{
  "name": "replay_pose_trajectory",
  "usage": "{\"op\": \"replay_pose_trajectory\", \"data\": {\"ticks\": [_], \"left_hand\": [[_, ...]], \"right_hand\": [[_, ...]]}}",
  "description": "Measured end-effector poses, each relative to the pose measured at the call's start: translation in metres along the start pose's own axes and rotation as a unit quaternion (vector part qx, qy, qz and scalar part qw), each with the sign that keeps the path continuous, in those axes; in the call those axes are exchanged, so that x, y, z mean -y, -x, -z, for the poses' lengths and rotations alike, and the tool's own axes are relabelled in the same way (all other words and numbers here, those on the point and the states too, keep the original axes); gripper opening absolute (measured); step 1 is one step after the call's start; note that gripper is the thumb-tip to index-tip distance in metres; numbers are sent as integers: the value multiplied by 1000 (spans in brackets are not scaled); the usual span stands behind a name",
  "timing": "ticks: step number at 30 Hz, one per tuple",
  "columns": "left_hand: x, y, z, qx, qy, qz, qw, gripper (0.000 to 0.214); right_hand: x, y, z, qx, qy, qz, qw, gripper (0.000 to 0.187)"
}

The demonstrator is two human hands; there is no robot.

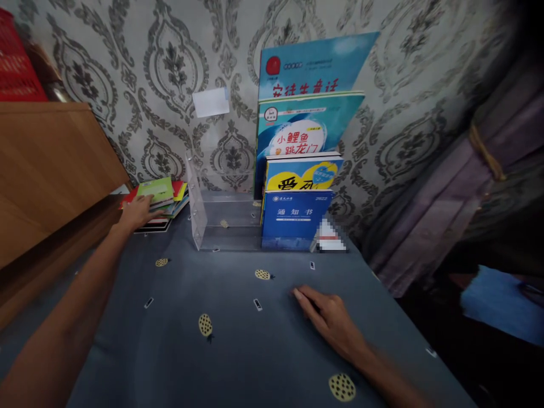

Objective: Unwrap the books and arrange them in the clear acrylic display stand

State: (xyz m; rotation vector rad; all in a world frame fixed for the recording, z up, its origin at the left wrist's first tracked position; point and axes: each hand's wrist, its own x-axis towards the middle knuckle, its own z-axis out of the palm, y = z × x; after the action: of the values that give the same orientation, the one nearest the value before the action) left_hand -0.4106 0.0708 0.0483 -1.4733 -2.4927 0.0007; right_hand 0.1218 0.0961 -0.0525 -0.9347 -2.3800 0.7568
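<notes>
Atop blue bedsheet [238,345], left hand [136,214] on green-topped book stack [157,192], fingers open; right hand [331,320] flat, fingers released.

From here I see a home: a grey damask-papered wall [170,68] behind the blue pineapple-print bedspread [238,345], a tied mauve fabric curtain [433,226] beside it.

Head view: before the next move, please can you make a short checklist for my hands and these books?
1. Left hand on the green book: ok, it touches the book.
2. Stack of books under it: cannot tell if steady; its lower books are partly hidden.
3. Right hand: ok, holds nothing, rests on the blue cloth.
4. Clear acrylic rack: ok, upright.
5. Blue notice book in the rack: ok, standing.
6. Rack's end panel: not ok, it stands between the stack and the rack's books.
</notes>
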Motion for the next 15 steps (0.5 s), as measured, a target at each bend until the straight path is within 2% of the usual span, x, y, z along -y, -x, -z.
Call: {"op": "replay_pose_trajectory", "data": {"ticks": [5, 11, 15], "left_hand": [[5, -9, 10, 16, -15, -13, 1000, 48], [-1, -41, 20, 34, -20, -37, 999, 30], [-7, -61, 17, 10, 26, -67, 997, 24]], "right_hand": [[1, 0, -1, -6, 2, 7, 1000, 43], [1, -1, 0, -1, 4, 0, 1000, 45], [-1, -1, -1, 7, -2, -3, 1000, 46]]}}
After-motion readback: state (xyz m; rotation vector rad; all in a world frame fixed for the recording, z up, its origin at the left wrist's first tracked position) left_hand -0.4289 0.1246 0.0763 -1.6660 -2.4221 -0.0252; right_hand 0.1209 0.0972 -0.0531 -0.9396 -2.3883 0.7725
